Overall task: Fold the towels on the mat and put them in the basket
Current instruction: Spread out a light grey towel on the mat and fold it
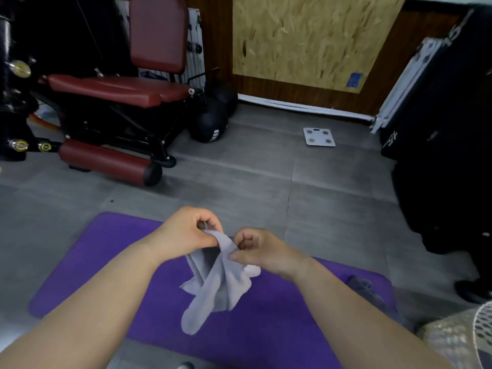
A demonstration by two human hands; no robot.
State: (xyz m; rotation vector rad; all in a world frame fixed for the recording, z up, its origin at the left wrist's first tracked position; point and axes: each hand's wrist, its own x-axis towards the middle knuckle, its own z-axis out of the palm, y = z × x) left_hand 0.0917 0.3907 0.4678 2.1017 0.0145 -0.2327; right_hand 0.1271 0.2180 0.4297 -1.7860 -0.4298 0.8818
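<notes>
Lying across the grey floor (239, 182), the purple mat (80, 275) fills the foreground. Above it hangs a bunched pale grey towel (213, 286). The left hand (186, 230) and right hand (255, 249), close together, each pinch its top edge between thumb and curled fingers. A darker towel (364, 288) lies crumpled on the mat's right end, near the mesh basket (486, 328).

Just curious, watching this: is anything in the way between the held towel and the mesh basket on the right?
Only a darker towel, crumpled on the purple mat between the held light towel and the basket. It lies low, so lifting over it should probably work.
</notes>
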